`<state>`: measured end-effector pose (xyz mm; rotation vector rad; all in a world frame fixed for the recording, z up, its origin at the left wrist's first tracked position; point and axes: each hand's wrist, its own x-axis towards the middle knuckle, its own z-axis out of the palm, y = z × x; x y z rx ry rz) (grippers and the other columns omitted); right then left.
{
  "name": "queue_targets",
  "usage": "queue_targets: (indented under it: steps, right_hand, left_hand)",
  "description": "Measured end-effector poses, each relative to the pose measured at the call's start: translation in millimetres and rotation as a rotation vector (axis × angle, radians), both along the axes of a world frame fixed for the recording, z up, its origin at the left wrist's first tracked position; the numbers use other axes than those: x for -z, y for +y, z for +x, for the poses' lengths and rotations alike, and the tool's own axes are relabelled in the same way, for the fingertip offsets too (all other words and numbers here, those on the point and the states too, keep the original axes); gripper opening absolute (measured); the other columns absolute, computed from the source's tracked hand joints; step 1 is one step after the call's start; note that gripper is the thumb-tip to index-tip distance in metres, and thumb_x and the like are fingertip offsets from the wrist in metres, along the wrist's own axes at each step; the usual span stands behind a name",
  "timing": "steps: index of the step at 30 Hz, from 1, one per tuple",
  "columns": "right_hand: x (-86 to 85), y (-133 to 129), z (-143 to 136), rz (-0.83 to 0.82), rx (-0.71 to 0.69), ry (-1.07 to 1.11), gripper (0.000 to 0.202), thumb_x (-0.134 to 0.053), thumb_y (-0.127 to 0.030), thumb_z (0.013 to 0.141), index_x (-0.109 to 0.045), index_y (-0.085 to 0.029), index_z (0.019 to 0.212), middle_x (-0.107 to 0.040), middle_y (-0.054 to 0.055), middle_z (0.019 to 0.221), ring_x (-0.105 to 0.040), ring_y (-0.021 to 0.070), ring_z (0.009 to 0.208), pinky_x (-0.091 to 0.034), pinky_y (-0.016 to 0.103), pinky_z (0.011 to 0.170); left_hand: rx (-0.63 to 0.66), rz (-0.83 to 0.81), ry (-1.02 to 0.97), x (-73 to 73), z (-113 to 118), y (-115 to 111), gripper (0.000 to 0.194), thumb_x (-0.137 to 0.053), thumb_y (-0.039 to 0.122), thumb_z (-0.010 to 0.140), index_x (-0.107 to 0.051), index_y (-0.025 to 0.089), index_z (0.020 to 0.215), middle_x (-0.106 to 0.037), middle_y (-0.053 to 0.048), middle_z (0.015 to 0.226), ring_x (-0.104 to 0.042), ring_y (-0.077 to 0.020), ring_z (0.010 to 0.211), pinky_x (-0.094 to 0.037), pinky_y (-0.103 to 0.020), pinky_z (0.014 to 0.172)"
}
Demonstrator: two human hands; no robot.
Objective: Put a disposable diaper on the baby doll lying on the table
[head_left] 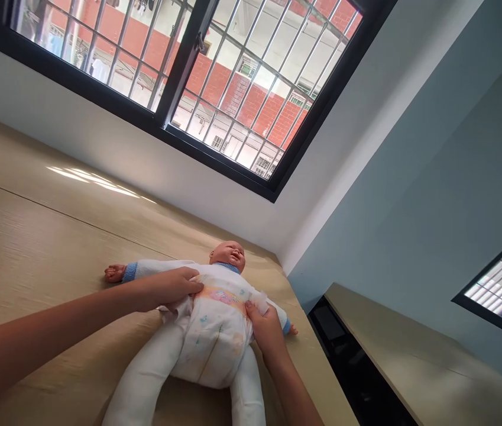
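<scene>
Left hand [169, 290] and right hand [270, 332] pinching 2 sides of the white, pastel-printed, padded diaper [209, 340] on the white-suited, blue-cuffed doll [209, 270]; even, gentle tension should suit!

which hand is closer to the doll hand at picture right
Right. The right hand holds the side of the diaper just short of that doll hand; the left hand is farther off, at the diaper's opposite side.

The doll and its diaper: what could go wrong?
The diaper might twist or tear if the left hand and right hand, both at its waist, pull unevenly. The doll's arm beside the right hand lies near the edge of the table, so a big tug might push it over.
</scene>
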<state>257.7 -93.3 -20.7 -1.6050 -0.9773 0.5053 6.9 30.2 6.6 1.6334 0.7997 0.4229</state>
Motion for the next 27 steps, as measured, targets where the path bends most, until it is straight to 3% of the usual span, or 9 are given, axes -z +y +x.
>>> queue_targets:
  steps: [3,5,7,10,12,15,18,22,27]
  right_hand:
    - [-0.2,0,0,-0.004,-0.009,0.052,0.053,-0.082,-0.053,0.066,-0.075,-0.013,0.1,-0.08,0.014,0.101,-0.073,0.0336,0.098,-0.057,0.039,0.082]
    - [-3.6,-2,-2,0.012,-0.035,0.052,0.051,-0.082,-0.053,0.067,-0.075,-0.013,0.098,-0.08,0.014,0.101,-0.073,0.0332,0.098,-0.057,0.038,0.082]
    - [-8.4,-5,-6,0.051,-0.05,0.011,0.047,-0.078,-0.054,0.072,-0.074,-0.013,0.096,-0.079,0.013,0.097,-0.072,0.0316,0.094,-0.055,0.037,0.08]
    - [-14.8,-10,-14,0.123,-0.075,-0.167,0.037,-0.065,-0.052,0.085,-0.07,-0.015,0.087,-0.075,0.008,0.085,-0.066,0.0249,0.08,-0.05,0.033,0.072]
    - [-16.0,-11,-16,0.149,-0.092,-0.301,0.035,-0.058,-0.049,0.091,-0.063,-0.018,0.077,-0.067,0.004,0.073,-0.057,0.0204,0.07,-0.045,0.031,0.065]
    - [-12.1,-6,-12,0.132,-0.088,-0.38,0.034,-0.055,-0.047,0.093,-0.06,-0.018,0.076,-0.063,0.001,0.07,-0.052,0.0186,0.068,-0.042,0.03,0.064]
    - [-4.4,3,-4,0.09,-0.078,-0.355,0.032,-0.056,-0.046,0.091,-0.066,-0.016,0.085,-0.069,0.005,0.079,-0.058,0.0205,0.074,-0.045,0.031,0.07]
    - [4.4,17,6,0.032,-0.072,-0.271,0.034,-0.06,-0.047,0.084,-0.07,-0.014,0.088,-0.075,0.009,0.085,-0.065,0.024,0.079,-0.05,0.032,0.075]
    - [11.9,26,14,-0.044,-0.041,-0.245,0.032,-0.062,-0.047,0.078,-0.068,-0.016,0.08,-0.075,0.011,0.081,-0.065,0.025,0.074,-0.05,0.033,0.068]
  left_hand:
    - [0.162,-0.113,-0.044,-10.3,-13,9,0.04,-0.08,0.044,0.068,-0.066,0.021,0.098,-0.071,-0.003,0.089,-0.064,-0.0205,0.071,-0.048,-0.027,0.054]
    - [0.214,-0.122,-0.053,-10.4,-19,18,0.039,-0.081,0.045,0.067,-0.068,0.019,0.095,-0.072,-0.005,0.088,-0.065,-0.0215,0.07,-0.048,-0.028,0.055]
    - [0.186,-0.011,-0.01,-7.6,-21,26,0.034,-0.078,0.047,0.07,-0.064,0.019,0.084,-0.066,-0.002,0.076,-0.058,-0.0182,0.061,-0.041,-0.027,0.051]
    - [0.122,0.334,0.053,-5.1,-17,31,0.03,-0.07,0.047,0.075,-0.055,0.02,0.074,-0.053,0.002,0.067,-0.047,-0.0146,0.058,-0.031,-0.027,0.051]
    - [0.111,0.533,0.052,-4.7,-12,30,0.027,-0.063,0.046,0.08,-0.054,0.021,0.075,-0.052,0.003,0.069,-0.047,-0.0156,0.063,-0.031,-0.027,0.055]
    - [0.111,0.694,0.094,-0.1,-5,25,0.024,-0.053,0.042,0.087,-0.048,0.022,0.075,-0.051,0.003,0.07,-0.046,-0.0169,0.068,-0.032,-0.028,0.061]
    - [0.036,0.783,0.16,12.1,1,26,0.025,-0.047,0.038,0.09,-0.039,0.022,0.073,-0.051,0.002,0.07,-0.045,-0.0179,0.068,-0.031,-0.03,0.063]
    - [-0.031,0.809,0.158,26.0,5,34,0.022,-0.044,0.034,0.091,-0.041,0.023,0.073,-0.056,-0.001,0.073,-0.049,-0.0202,0.071,-0.031,-0.031,0.064]
    - [-0.055,0.808,0.162,23.9,6,41,0.019,-0.048,0.031,0.086,-0.043,0.023,0.069,-0.057,-0.001,0.071,-0.052,-0.0215,0.072,-0.031,-0.031,0.064]
